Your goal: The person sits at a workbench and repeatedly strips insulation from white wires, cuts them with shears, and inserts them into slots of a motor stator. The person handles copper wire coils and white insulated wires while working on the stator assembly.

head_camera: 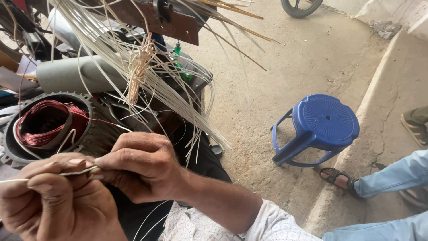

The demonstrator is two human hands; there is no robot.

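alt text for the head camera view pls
Two bare hands, left hand and right hand, pinch a thin pale strip beside a motor stator wound with copper wire. A bundle of pale strips hangs above; a blue plastic stool stands on the concrete floor.

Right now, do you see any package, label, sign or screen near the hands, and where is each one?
None in view: no package, label, sign or screen.
Both hands pinch a thin pale strip beside a coil of copper wire.
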